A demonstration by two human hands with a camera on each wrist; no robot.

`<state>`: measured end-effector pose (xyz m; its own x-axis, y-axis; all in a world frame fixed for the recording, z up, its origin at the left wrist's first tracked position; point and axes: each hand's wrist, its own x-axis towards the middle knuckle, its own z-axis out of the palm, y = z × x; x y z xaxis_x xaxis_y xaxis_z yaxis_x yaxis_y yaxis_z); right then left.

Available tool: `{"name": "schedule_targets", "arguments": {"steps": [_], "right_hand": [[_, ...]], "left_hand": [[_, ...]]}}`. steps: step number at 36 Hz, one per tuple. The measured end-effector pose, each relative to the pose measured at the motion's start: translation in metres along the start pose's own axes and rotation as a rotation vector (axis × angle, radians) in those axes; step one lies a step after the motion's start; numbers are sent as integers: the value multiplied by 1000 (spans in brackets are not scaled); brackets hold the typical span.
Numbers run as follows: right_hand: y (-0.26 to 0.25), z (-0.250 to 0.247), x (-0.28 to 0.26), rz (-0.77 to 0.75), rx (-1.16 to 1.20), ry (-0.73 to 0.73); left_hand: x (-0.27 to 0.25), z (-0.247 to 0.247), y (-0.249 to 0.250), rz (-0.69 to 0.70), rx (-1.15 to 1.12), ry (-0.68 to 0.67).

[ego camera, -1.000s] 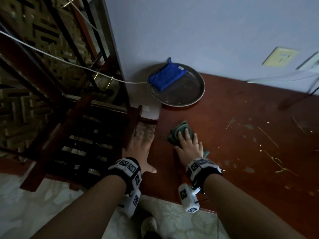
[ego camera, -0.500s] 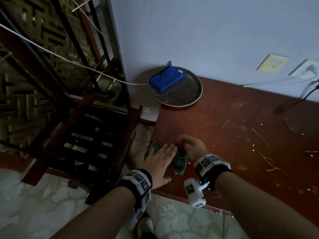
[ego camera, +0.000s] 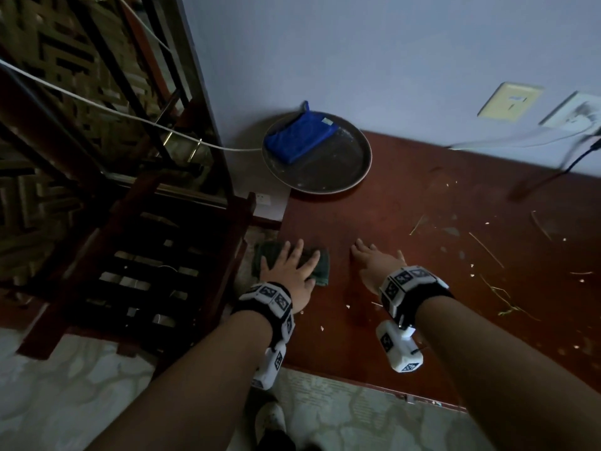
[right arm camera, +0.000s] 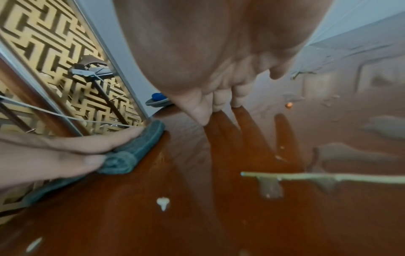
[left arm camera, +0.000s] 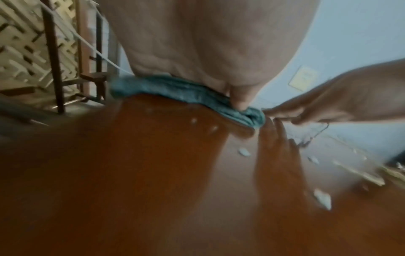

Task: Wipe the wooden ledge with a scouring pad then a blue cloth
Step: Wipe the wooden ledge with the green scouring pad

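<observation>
The green scouring pad (ego camera: 320,268) (left arm camera: 175,90) (right arm camera: 136,150) lies at the left edge of the red-brown wooden ledge (ego camera: 422,242), partly overhanging it. My left hand (ego camera: 289,271) presses flat on the pad with straight, spread fingers (right arm camera: 94,143). My right hand (ego camera: 374,262) rests open on the bare wood just right of the pad, its fingertips (right arm camera: 217,105) touching the surface. The blue cloth (ego camera: 299,138) lies folded on a round dark tray (ego camera: 344,170) at the ledge's back corner against the wall.
Straw bits and pale crumbs (ego camera: 487,252) are scattered over the ledge's right side. A dark wooden chair (ego camera: 146,262) stands left of the ledge. A white cord (ego camera: 97,105) crosses toward the tray. Wall sockets (ego camera: 509,100) and cables (ego camera: 520,138) are at the back right.
The pad has passed from my right hand to my left. The left hand now presses it at the ledge's left edge, and the right hand has moved right onto bare wood.
</observation>
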<state>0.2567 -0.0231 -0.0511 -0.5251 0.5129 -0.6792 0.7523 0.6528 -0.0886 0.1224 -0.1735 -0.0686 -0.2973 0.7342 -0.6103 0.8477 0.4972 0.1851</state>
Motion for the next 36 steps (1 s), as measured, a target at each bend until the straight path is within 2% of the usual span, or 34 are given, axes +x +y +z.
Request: {"name": "schedule_targets", "arguments": {"steps": [11, 14, 16, 19, 21, 23, 25, 29, 33, 36], "right_hand": [[3, 1, -3, -35, 34, 41], [9, 2, -6, -79, 75, 108], [14, 4, -11, -117, 147, 219], [21, 10, -32, -141, 320, 380], [25, 16, -53, -152, 381, 445], [28, 26, -78, -122, 432, 438], [34, 41, -102, -90, 455, 395], [50, 71, -136, -112, 336, 363], [66, 95, -154, -15, 341, 318], [75, 110, -159, 56, 321, 296]], "left_hand": [[-26, 26, 40, 126, 43, -100], [-38, 33, 43, 148, 17, -134], [-45, 35, 43, 153, 3, -175], [-57, 30, 38, 180, 28, -211], [-62, 28, 30, 248, 115, -153], [-65, 30, 20, 326, 185, -111], [-65, 35, 9, 341, 187, -136], [-67, 47, 10, 205, 84, -102], [-72, 59, 28, 28, -36, -9], [-74, 60, 42, -81, -114, 0]]}}
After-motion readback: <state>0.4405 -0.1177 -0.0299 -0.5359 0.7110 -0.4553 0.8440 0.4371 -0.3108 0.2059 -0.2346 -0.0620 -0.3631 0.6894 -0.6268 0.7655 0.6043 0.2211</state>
